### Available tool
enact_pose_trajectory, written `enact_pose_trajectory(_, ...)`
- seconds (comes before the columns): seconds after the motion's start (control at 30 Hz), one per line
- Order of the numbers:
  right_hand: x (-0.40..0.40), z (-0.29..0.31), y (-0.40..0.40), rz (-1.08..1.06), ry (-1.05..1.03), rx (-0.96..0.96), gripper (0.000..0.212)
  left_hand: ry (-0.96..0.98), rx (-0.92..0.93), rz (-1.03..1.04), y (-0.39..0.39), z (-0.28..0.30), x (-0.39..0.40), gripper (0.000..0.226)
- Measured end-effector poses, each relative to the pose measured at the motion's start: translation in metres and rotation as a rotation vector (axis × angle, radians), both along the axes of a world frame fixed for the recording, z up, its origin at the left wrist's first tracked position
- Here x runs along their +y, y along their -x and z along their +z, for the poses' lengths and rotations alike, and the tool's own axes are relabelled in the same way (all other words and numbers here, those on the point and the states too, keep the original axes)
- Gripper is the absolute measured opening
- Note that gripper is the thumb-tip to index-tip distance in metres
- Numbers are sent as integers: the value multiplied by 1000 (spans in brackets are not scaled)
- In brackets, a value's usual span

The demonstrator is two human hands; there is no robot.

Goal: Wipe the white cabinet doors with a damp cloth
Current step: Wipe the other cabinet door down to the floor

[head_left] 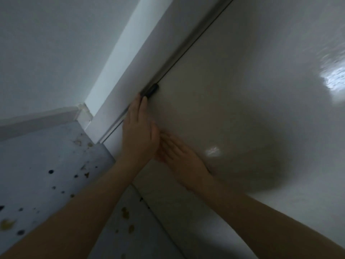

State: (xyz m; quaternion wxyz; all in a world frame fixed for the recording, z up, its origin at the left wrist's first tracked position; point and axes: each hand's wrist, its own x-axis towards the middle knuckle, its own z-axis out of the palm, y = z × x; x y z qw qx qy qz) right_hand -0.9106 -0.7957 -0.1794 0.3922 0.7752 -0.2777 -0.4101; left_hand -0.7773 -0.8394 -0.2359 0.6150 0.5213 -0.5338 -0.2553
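Two bare forearms reach up from the lower edge of the view, both ending flat against a glossy white cabinet door (pixel 242 90) that fills the right half of the head view.

Left hand (pixel 139 131): fingers straight and close together, palm laid on the door along its left edge. Fingertips touch a small dark handle (pixel 150 90) mounted at that edge. Nothing held in this hand.

Right hand (pixel 179 156): blurred, fingers extended and slightly spread, flat on the door face just beside and below the left hand, the two hands touching or nearly so. No grip on anything that can be seen. Whether anything lies under the palm cannot be told.

Cloth: none visible anywhere.

Door surface: shiny, with a bright window reflection (pixel 332 77) near the right edge and a smaller glint (pixel 212 151) just right of the right hand. A broad dark shadow spreads over the door to the right of the hands.

Left of the door: a thin dark gap, then a white frame strip (pixel 141 53) running diagonally up. Beyond it, a plain pale wall (pixel 46 43) with a white skirting board (pixel 37 120) at its foot.

Floor (pixel 37 165): pale grey, speckled with dark dots and yellowish-brown flecks, seen at lower left and between the forearms.

Writing, labels, brands: none readable on the door, handle, wall or floor.
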Motion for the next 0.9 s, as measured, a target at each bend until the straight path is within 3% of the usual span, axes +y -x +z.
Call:
enact_pose_trajectory(0.13, 17, 57, 14, 41, 81, -386, 54, -28, -10, 7, -7, -12, 0, 59)
enact_pose_trajectory(0.2, 8, 90, 17, 80, 299, -408, 53, -35, -6, 19, -10, -16, -2, 58)
enact_pose_trajectory(0.27, -8, 108, 5, 12, 408, -400, 80, -42, -10, 27, -12, -20, -4, 58)
enact_pose_trajectory(0.3, -18, 105, -4, 27, 425, -406, 82, -49, -15, 26, -12, -24, -5, 58)
enact_pose_trajectory(0.4, -37, 71, -36, 113, 391, -318, 53, -42, -5, 29, -15, -28, -5, 57)
enact_pose_trajectory(0.6, -39, -41, -45, -7, -12, 103, 58, -36, 4, 6, -25, -36, -9, 55)
enact_pose_trajectory(0.8, 1, -59, 0, 63, -168, 248, 57, -75, -33, 18, -27, -62, -6, 53)
enact_pose_trajectory(0.9, 5, -63, 10, 148, -155, 211, 54, -47, -95, 0, -31, -69, -12, 53)
